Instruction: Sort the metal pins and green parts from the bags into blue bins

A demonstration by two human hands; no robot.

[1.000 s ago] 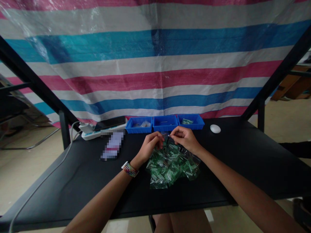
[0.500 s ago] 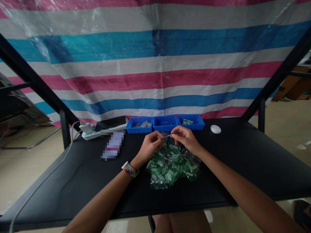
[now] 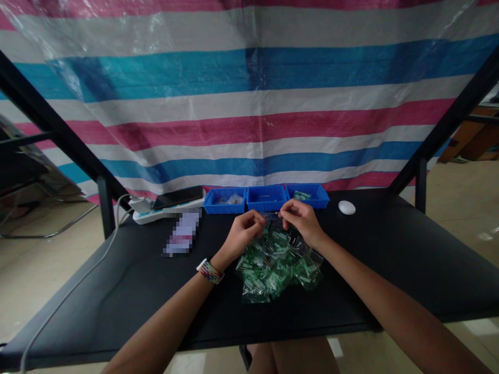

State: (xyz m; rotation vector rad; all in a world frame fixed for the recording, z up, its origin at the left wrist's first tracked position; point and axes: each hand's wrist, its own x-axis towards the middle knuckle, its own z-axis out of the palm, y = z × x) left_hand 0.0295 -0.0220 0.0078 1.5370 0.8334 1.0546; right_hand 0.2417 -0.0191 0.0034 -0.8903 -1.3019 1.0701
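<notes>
Both of my hands are raised just above a heap of small clear bags holding green parts (image 3: 278, 265) on the black table (image 3: 117, 291). My left hand (image 3: 244, 235) and my right hand (image 3: 298, 221) each pinch one end of a small clear bag (image 3: 272, 214) stretched between them. A colourful band circles my left wrist (image 3: 209, 271). What is inside the held bag is too small to make out.
Three blue trays (image 3: 266, 198) line the table's back edge, each holding a few small items. A white round object (image 3: 346, 207) lies to their right. A phone (image 3: 177, 197) rests on a white power strip (image 3: 146, 213) at back left, with a cable (image 3: 66, 301) trailing off. A striped tarp (image 3: 249, 104) hangs behind.
My hands have drawn slightly apart and lifted a little toward the trays, stretching the small bag between them. The heap of bags has not moved.
</notes>
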